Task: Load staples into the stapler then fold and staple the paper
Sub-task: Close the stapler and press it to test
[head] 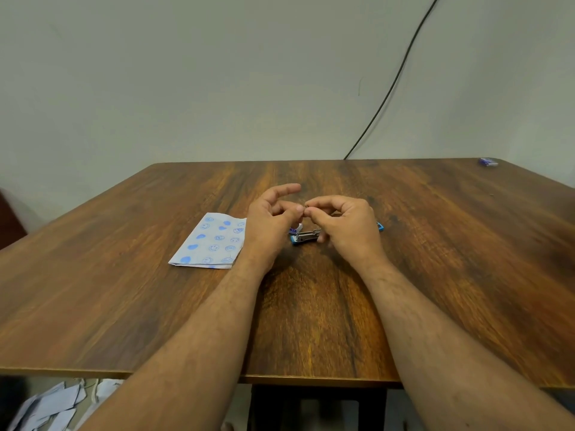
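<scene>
Head view is mostly a big brown wooden table (311, 306) against a plain pale wall, with a black cable (401, 73) running down the wall to the table's far edge. Both bare forearms reach in from the near side. The paper (211, 241), white with blue smileys and hearts, lies flat left of the hands, already folded by the look of its near edge. The left hand (270, 219) and right hand (345, 225) meet fingertip to fingertip above the stapler, pinching something tiny and metallic between them, probably staples (306, 208) but too small to tell. The blue stapler (306, 236) sits on the table under the hands, opened up, metal track showing. A small blue box (488, 162) sits at the far right corner.
</scene>
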The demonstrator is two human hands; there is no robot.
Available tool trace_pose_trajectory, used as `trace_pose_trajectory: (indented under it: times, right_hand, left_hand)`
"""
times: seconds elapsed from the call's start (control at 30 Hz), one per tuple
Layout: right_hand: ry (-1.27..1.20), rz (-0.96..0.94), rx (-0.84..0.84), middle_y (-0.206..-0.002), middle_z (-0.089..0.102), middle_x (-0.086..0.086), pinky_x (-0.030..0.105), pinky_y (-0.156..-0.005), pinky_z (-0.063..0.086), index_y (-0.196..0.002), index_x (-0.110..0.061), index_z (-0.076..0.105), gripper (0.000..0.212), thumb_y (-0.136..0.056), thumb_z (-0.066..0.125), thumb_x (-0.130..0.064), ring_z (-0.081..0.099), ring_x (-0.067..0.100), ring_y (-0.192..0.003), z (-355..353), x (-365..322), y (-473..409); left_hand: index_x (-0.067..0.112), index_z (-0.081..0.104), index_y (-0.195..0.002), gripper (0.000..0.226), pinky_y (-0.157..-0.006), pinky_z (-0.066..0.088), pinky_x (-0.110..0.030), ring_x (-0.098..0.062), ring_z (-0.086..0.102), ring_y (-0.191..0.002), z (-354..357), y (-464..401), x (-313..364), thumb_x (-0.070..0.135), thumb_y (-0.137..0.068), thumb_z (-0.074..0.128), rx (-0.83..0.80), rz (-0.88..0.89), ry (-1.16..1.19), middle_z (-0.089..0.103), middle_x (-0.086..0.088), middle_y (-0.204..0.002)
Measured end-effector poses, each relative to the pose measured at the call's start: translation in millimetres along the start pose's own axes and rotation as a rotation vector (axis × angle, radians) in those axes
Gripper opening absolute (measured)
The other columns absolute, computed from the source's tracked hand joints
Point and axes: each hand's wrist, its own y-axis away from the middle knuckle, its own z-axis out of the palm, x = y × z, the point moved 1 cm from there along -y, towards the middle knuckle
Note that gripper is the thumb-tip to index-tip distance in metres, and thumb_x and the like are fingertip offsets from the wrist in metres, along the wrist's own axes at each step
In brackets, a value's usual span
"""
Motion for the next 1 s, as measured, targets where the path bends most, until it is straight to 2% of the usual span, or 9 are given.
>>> trace_pose_trajectory:
  times: [0.13,0.23,0.3,0.37,0.43,0.57,0.73,0.83,1.0]
  right_hand:
    - [0.231,-0.043,-0.002,-0.072,0.069,-0.013,0.007,-0.059,0.044,-0.097,-0.023,0.078,0.009,-0.090,0.073,-0.021,0.061,-0.004,-0.058,-3.8,5.3,-1.5]
    - [0.445,-0.061,-0.055,-0.073,0.066,-0.018,0.018,-0.072,0.050,-0.102,-0.026,0.079,0.015,-0.090,0.070,-0.026,0.061,-0.002,-0.070,-7.3,6.2,0.3]
    - [0.553,-0.074,-0.063,-0.080,0.071,-0.014,0.030,-0.080,0.055,-0.103,-0.028,0.079,0.017,-0.091,0.067,-0.031,0.065,0.003,-0.077,-8.1,4.7,1.5]
    - [0.656,-0.058,-0.084,-0.091,0.076,-0.011,0.037,-0.085,0.056,-0.106,-0.031,0.078,0.020,-0.092,0.065,-0.035,0.067,0.010,-0.085,-8.3,2.2,1.7]
    - [0.765,-0.033,-0.119,-0.100,0.076,-0.008,0.036,-0.086,0.055,-0.110,-0.032,0.077,0.022,-0.095,0.062,-0.036,0.066,0.013,-0.091,-8.9,0.8,0.5]
    - [0.848,-0.001,-0.160,-0.102,0.075,-0.007,0.032,-0.083,0.049,-0.112,-0.033,0.075,0.022,-0.098,0.058,-0.034,0.057,0.011,-0.083,-8.7,-1.4,0.4]
    - [0.849,0.006,-0.120,-0.100,0.076,-0.006,0.034,-0.084,0.051,-0.107,-0.034,0.077,0.021,-0.096,0.059,-0.036,0.065,0.016,-0.091,-8.5,-1.1,1.1]
    - [0.843,0.016,-0.128,-0.101,0.076,-0.007,0.033,-0.084,0.050,-0.108,-0.034,0.077,0.021,-0.096,0.059,-0.035,0.064,0.014,-0.089,-8.8,-1.3,0.7]
    - [0.845,0.019,-0.145,-0.100,0.077,-0.006,0.037,-0.085,0.053,-0.107,-0.035,0.077,0.021,-0.095,0.060,-0.035,0.067,0.017,-0.092,-7.2,-2.2,1.6]
  left_hand:
    - [0.031,0.070,-0.105,0.027,-0.094,0.056,-0.041,-0.007,0.072,-0.082,1.4,0.2,-3.4,0.009,-0.090,0.067,0.079,0.040,-0.231,0.075,0.008,-0.076]
    - [0.031,0.073,-0.095,0.023,-0.074,0.048,-0.011,0.002,0.065,-0.079,3.5,3.1,-3.7,0.010,-0.091,0.065,0.052,0.067,-0.418,0.070,0.016,-0.080]
    - [0.028,0.076,-0.092,0.022,-0.067,0.040,-0.004,0.005,0.062,-0.076,5.5,4.0,-4.3,0.010,-0.089,0.065,0.004,0.087,-0.502,0.068,0.018,-0.079]
    - [0.028,0.077,-0.093,0.022,-0.071,0.043,-0.009,0.004,0.061,-0.078,7.0,5.0,-4.3,0.010,-0.088,0.065,-0.032,0.098,-0.539,0.068,0.016,-0.082]
    - [0.029,0.076,-0.095,0.020,-0.079,0.048,-0.020,-0.004,0.061,-0.085,7.1,5.9,-4.1,0.013,-0.087,0.068,-0.036,0.101,-0.570,0.068,0.012,-0.092]
    - [0.029,0.076,-0.109,0.026,-0.094,0.049,-0.037,-0.015,0.055,-0.110,5.2,6.0,-5.0,0.021,-0.084,0.072,-0.060,0.051,-0.755,0.068,0.005,-0.113]
    - [0.029,0.077,-0.110,0.024,-0.089,0.050,-0.031,-0.009,0.061,-0.098,3.7,5.6,-5.2,0.026,-0.087,0.071,-0.119,-0.057,-0.769,0.074,0.007,-0.110]
    - [0.028,0.076,-0.114,0.026,-0.092,0.049,-0.033,-0.011,0.062,-0.103,3.4,4.6,-7.6,0.028,-0.088,0.073,-0.120,-0.097,-0.789,0.072,0.006,-0.117]
    - [0.028,0.074,-0.099,0.013,-0.081,0.046,-0.030,-0.013,0.061,-0.092,3.4,4.6,-10.3,0.024,-0.086,0.074,-0.071,-0.101,-0.769,0.070,0.005,-0.100]
